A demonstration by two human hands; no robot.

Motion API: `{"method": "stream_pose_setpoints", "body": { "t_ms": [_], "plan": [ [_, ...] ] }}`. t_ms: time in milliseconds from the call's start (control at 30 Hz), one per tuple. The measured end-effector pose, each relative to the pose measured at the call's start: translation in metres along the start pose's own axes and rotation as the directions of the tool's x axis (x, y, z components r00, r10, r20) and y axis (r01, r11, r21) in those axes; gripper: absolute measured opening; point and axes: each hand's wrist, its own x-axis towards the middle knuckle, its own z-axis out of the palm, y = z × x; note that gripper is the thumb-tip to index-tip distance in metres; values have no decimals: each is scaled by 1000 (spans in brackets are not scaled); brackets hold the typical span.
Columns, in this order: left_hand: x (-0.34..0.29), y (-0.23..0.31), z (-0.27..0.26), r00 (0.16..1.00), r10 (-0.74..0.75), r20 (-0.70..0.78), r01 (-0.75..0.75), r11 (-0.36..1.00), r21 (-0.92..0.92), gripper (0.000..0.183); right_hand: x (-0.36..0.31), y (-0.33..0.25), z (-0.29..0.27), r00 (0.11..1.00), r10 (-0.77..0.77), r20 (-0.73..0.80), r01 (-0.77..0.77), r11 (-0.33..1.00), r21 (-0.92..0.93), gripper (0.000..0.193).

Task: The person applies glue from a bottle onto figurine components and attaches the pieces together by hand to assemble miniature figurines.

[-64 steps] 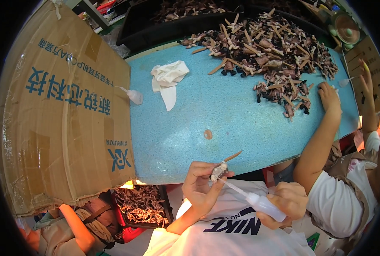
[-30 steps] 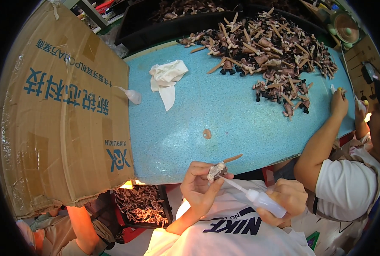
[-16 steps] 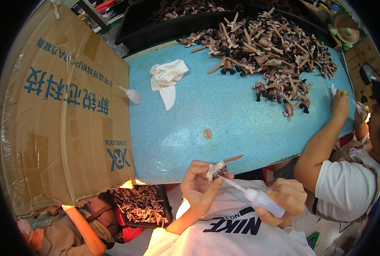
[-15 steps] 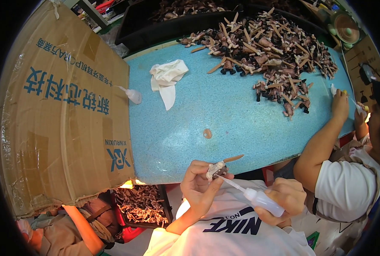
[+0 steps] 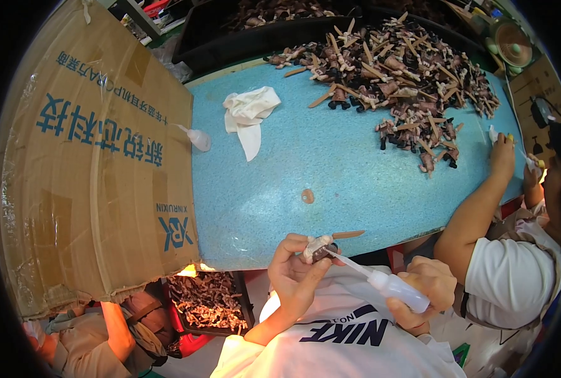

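Close in front of my chest, my left hand (image 5: 296,274) pinches a small toy figure (image 5: 318,247) with a pale upper part, a dark lower part and a flat tan blade-like piece pointing right. My right hand (image 5: 426,291) is wrapped round a translucent squeeze bottle (image 5: 397,291). Its long thin nozzle (image 5: 351,263) slants up to the left, with the tip at the figure's dark part. Whether the tip touches the figure, I cannot tell. Both hands are just off the near edge of the blue table (image 5: 255,201).
A heap of similar figures (image 5: 394,75) covers the far right. A white cloth (image 5: 250,113) and another squeeze bottle (image 5: 198,139) lie near a large cardboard box (image 5: 97,176). A small tan disc (image 5: 307,196) sits mid-table. A co-worker's arm (image 5: 482,195) reaches in at right; a bin of parts (image 5: 208,299) stands below left.
The bottle in my right hand has shifted slightly right and down. The figure in my left hand has turned a little, its tan piece now lying closer to level.
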Motion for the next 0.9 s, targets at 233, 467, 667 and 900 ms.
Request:
{"method": "stream_pose_setpoints", "body": {
  "t_ms": [233,467,667,900],
  "plan": [
    [0,4,0,998,-59,-24,57,996,-72,18,-11,6,9,840,478,-257,-353,840,411,50],
    [1,2,-8,996,-89,-30,83,983,-165,17,12,29,24,753,651,-94,-417,583,697,32],
    [12,8,-33,984,35,-177,-67,982,-179,22,27,79,40,859,505,-81,-451,824,344,28],
    [20,18,-54,951,168,-261,-191,979,-65,23,26,133,57,880,475,23,-454,853,-256,37]
  ]
}}
